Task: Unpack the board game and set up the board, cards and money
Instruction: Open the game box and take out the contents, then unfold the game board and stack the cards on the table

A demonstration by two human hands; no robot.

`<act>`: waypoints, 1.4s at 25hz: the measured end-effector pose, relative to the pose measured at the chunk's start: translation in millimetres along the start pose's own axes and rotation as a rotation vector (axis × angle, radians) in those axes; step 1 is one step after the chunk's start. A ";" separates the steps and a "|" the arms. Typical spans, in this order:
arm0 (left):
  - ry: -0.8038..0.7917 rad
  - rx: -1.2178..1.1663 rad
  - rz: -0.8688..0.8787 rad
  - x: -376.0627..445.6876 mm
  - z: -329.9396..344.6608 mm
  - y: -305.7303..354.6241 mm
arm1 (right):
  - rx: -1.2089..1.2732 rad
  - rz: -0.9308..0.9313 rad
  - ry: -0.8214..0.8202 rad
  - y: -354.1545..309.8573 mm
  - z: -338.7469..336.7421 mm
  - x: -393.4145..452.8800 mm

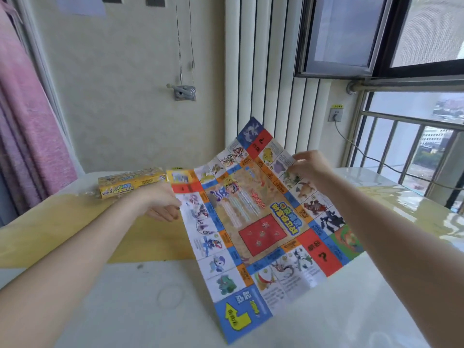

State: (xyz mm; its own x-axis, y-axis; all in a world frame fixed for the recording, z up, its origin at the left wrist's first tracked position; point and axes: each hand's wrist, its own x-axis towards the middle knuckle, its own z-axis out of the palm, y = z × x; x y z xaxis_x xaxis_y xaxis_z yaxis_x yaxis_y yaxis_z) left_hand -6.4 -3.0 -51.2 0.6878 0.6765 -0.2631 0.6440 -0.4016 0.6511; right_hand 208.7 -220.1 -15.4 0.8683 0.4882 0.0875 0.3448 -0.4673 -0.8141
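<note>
One board (261, 222), one box (130, 184), two hands (163, 207).

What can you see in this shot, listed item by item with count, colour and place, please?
game board: one, multicoloured paper sheet, unfolded, held tilted above the table, centre.
game box: one, yellow, on the table, far left, behind the left hand.
rubber band: one, pale ring, lying on the table, near side, left of the board.
table: one, white top with a yellow strip across it.
curtain: one, pink, far left.
wall socket: one, white, with a cable plugged in, right.
window: one, dark frame, upper right.
hands: two; left holds the board's left edge, right pinches its far right edge.
</note>
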 end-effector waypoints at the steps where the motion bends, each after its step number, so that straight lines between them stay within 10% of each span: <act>1: 0.092 0.223 0.042 0.2 -2.0 2.0 | -0.068 -0.031 -0.025 -3.0 -2.2 0.6; 4: 0.324 0.425 0.449 -14.0 10.5 19.4 | -0.333 -0.219 -0.133 -15.1 -0.4 0.1; 8: -0.012 0.582 0.801 -37.9 60.3 39.2 | -0.549 -0.504 -0.265 -45.5 38.8 4.6; 14: -0.380 0.701 0.287 -12.4 80.9 4.0 | -0.733 -0.645 -0.066 -41.1 103.8 5.2; 17: -0.434 0.775 0.137 -1.5 68.1 -14.6 | -0.855 -0.472 -0.346 -5.8 95.2 -3.0; 24: -0.498 0.820 0.205 2.9 72.4 3.1 | -0.911 -0.280 -0.713 46.7 77.1 -23.1; 31: -0.413 0.734 0.453 11.2 111.9 53.3 | -0.715 -0.261 -0.189 68.9 33.1 13.6; 35: -0.458 0.747 0.472 23.6 138.6 71.5 | -0.829 -0.151 -0.233 108.4 18.1 22.6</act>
State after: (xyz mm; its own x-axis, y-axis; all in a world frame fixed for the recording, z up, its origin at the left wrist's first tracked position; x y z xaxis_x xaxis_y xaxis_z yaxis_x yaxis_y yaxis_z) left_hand 102.2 -101.3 -109.5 0.8894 0.1070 -0.4445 0.2084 -0.9602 0.1859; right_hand 259.3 -246.4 -112.1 0.7289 0.6838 -0.0324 0.6769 -0.7270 -0.1154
